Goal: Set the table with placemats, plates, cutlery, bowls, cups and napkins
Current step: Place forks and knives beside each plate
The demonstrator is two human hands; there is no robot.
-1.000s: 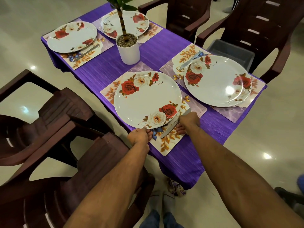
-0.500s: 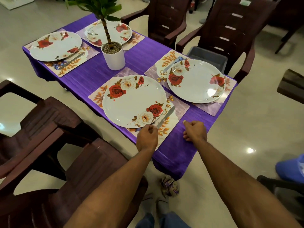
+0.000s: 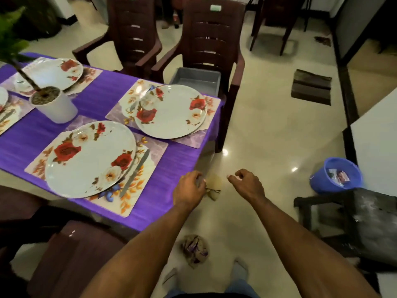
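Note:
The purple-clothed table [image 3: 103, 97] carries flowered placemats with rose-patterned plates on them. The nearest plate [image 3: 90, 158] sits on its placemat [image 3: 137, 190] with a knife [image 3: 135, 173] lying along its right side. A second plate [image 3: 171, 110] stands behind it near the table's right end, with cutlery at its upper left. My left hand [image 3: 189, 188] hangs past the table's near right corner, fingers loosely curled, holding nothing. My right hand [image 3: 247, 186] hovers over the floor to its right, also loosely curled and holding nothing.
A white pot with a plant [image 3: 53, 104] stands mid-table. Dark brown chairs [image 3: 206, 46] surround the table; one holds a grey tub [image 3: 197, 80]. A blue bucket [image 3: 335, 175] and a dark stool [image 3: 354, 222] stand at the right. A crumpled wrapper [image 3: 194, 248] lies on the floor.
Both hands left the near placemat and knife and drew back off the table's edge. The view swung to the right, toward the floor and bucket.

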